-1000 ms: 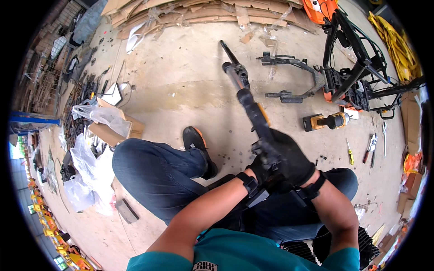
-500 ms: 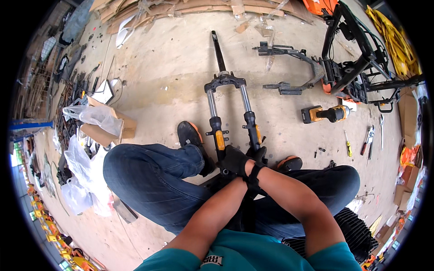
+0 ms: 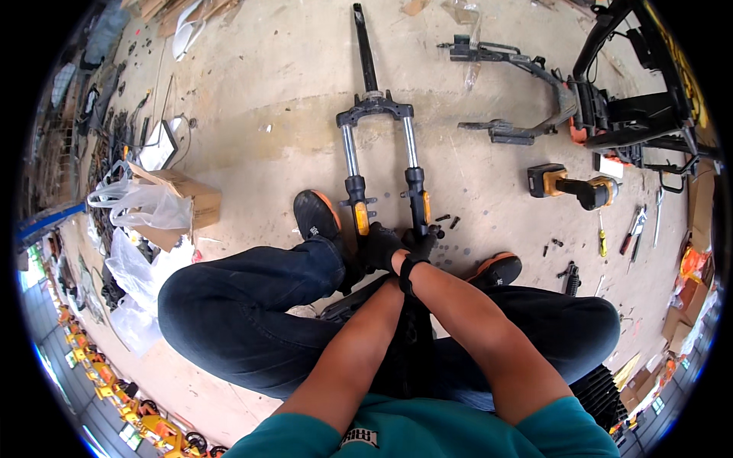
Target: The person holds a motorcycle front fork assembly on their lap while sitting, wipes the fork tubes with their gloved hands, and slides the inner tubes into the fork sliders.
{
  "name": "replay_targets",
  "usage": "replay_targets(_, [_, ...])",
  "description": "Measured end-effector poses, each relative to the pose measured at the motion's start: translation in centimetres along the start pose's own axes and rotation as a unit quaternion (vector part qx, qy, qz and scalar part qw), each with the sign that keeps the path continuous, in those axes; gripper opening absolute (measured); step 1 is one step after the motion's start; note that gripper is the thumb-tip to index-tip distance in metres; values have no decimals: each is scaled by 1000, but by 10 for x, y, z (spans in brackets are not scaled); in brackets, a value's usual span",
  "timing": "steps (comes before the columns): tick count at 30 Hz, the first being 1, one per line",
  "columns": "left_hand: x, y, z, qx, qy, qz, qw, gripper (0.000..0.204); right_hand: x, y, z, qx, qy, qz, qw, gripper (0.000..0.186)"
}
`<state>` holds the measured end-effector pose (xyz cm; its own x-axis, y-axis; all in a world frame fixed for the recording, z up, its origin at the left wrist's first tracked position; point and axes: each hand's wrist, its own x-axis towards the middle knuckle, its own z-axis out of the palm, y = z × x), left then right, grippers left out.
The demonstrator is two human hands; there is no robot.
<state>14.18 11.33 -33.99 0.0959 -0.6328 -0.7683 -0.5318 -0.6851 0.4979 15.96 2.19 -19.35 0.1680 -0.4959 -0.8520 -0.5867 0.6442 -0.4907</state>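
Note:
A front fork (image 3: 371, 114) lies on the floor ahead of me, its black steering stem pointing away. Two silver tubes run from its clamp into black lower legs with amber reflectors. Both my hands wear black gloves, and my forearms cross at the wrists. My right hand (image 3: 379, 248) reaches over to the left leg's lower end and closes round it. Beneath that wrist, my left hand (image 3: 419, 244) grips the lower end of the right leg; its fingers are partly hidden. Small black bolts (image 3: 455, 222) lie just right of this hand.
A cordless power tool (image 3: 573, 185), a screwdriver (image 3: 602, 243) and pliers (image 3: 634, 229) lie to the right. Beyond them stands a black vehicle frame (image 3: 634, 122). On the left are a cardboard box (image 3: 202, 202) and plastic bags (image 3: 130, 267). My shoes (image 3: 315, 216) flank the fork.
The view has shifted, so the fork sits higher in the picture and slightly left. Both hands stay at the lower ends of its legs. Bolts beside the left hand show more plainly.

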Motion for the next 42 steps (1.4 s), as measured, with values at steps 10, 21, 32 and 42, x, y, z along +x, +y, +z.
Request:
replay_targets(10, [-18,-21,-52,343,-123,85,927,40,32,30,20,10,71,-54,996,52])
replay_targets(21, [-25,95,-131,386,-190,124,894,44,10,75,-110,-33,379,-45,924,40])
replay_targets(32, [1,80,-181,326,95,62,939,45,-7,86,-77,-104,156,34,982,50])
replay_targets(42, [26,54,-176,252,139,93,953,39,4,93,-66,-25,179,17,983,52])
